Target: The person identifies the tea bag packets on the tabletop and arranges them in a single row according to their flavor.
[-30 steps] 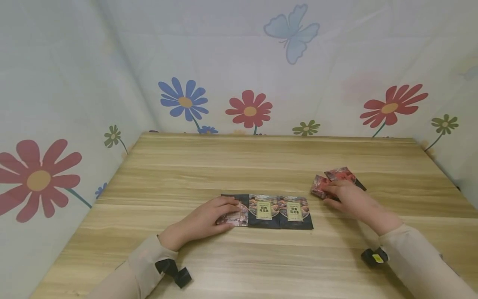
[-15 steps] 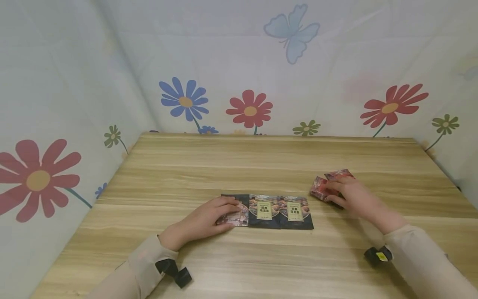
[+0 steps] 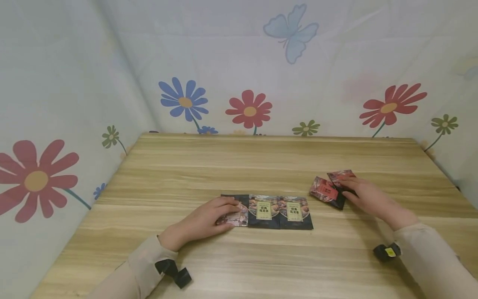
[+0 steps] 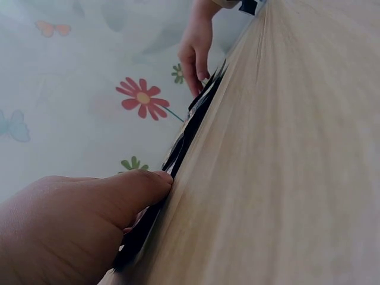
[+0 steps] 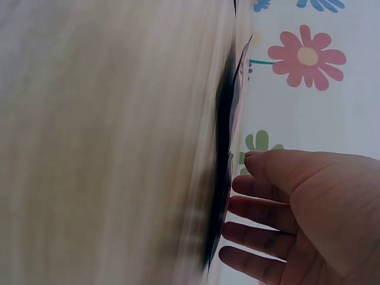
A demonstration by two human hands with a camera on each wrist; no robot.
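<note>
Red print marks the two loose packets at your right: the nearer red packet [image 3: 325,192] lies askew on the table [image 3: 224,166], and the farther red packet [image 3: 337,175] is partly covered by your right hand [image 3: 369,201]. Their edges meet or overlap; you cannot tell which from above. Closer to you, three dark packets lie side by side in a row: the pink-printed packet [image 3: 242,216] at its left end, then the middle packet [image 3: 264,211] and the end packet [image 3: 295,212], both with pale yellow-green labels facing up.

Your left hand [image 3: 204,218] rests on the pink-printed packet, fingers laid over it and thumb stretched along its edge, pressing more than gripping. Your right hand is loosely open, fingers slightly apart and thumb clear of them, with the tips at the farther red packet; it has nothing pinched, and you cannot tell how firmly it touches.

You seem to be at the step of arranging packets in line, with the row of three set and the red pair probably being separated or straightened. Your next move likely calls for getting thumb and fingertips onto one red packet's edge, then sliding or lifting it without dragging its neighbour, while light left-hand pressure holds the row square
</note>
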